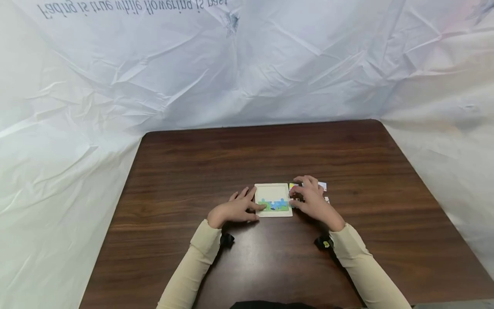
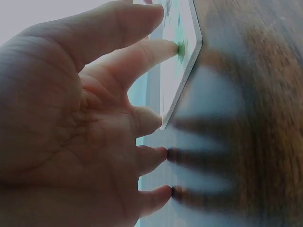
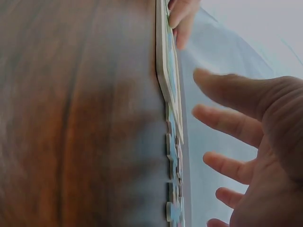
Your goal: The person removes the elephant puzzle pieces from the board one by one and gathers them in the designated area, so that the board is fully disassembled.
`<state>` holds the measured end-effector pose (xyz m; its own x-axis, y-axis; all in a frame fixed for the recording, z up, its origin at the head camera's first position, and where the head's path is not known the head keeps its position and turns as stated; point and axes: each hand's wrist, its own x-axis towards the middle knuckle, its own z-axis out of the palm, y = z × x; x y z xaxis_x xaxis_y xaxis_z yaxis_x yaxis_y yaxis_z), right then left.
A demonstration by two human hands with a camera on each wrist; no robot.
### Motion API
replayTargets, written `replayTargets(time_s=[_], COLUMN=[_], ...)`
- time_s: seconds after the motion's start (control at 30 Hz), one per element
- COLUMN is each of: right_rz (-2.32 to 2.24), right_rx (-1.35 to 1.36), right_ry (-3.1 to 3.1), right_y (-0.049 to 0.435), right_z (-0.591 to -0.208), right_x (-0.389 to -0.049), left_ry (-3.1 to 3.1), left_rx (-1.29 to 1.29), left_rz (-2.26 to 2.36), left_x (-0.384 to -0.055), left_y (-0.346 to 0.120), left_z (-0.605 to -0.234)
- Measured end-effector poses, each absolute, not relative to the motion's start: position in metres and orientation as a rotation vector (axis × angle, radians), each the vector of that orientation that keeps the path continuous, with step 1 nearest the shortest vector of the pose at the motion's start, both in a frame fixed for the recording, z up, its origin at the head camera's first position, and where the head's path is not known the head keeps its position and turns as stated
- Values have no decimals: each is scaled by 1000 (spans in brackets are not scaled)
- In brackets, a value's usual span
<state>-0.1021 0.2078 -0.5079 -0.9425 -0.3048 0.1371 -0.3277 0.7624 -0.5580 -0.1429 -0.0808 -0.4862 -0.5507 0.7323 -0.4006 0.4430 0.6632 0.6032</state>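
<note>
A pale square puzzle tray (image 1: 272,191) lies on the table, its lower part filled with joined green and blue jigsaw pieces (image 1: 283,205). My left hand (image 1: 235,210) is spread at the tray's left side. Its index fingertip rests on the green part, while other fingertips touch the tray edge and the table, as the left wrist view shows. Over the loose jigsaw pieces (image 1: 323,186) to the right of the tray is my right hand (image 1: 314,204). Nothing shows between its parted, slightly bent fingers in the right wrist view, which also shows pieces (image 3: 171,153) lying flat. The hand covers some of them.
The dark wooden table (image 1: 185,171) extends widely around the tray. A crumpled white sheet (image 1: 193,86) with printed lettering hangs behind it and along both sides. Black straps with small devices (image 1: 227,240) sit at both wrists, close to the tabletop.
</note>
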Motion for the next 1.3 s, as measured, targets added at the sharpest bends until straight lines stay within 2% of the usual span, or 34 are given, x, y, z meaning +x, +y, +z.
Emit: replayTargets(time_s=[0.73,1.3], right_rz=[740,904], right_rx=[763,660], right_ry=[-3018,-2911], right_y=[195,224], right_z=[-515,-507], right_x=[-106,-98], left_ry=[2262,2277], left_rx=[926,930], left_rz=[496,532], left_x=[-133,-135], left_y=[-76,-77], left_z=[-497,-496])
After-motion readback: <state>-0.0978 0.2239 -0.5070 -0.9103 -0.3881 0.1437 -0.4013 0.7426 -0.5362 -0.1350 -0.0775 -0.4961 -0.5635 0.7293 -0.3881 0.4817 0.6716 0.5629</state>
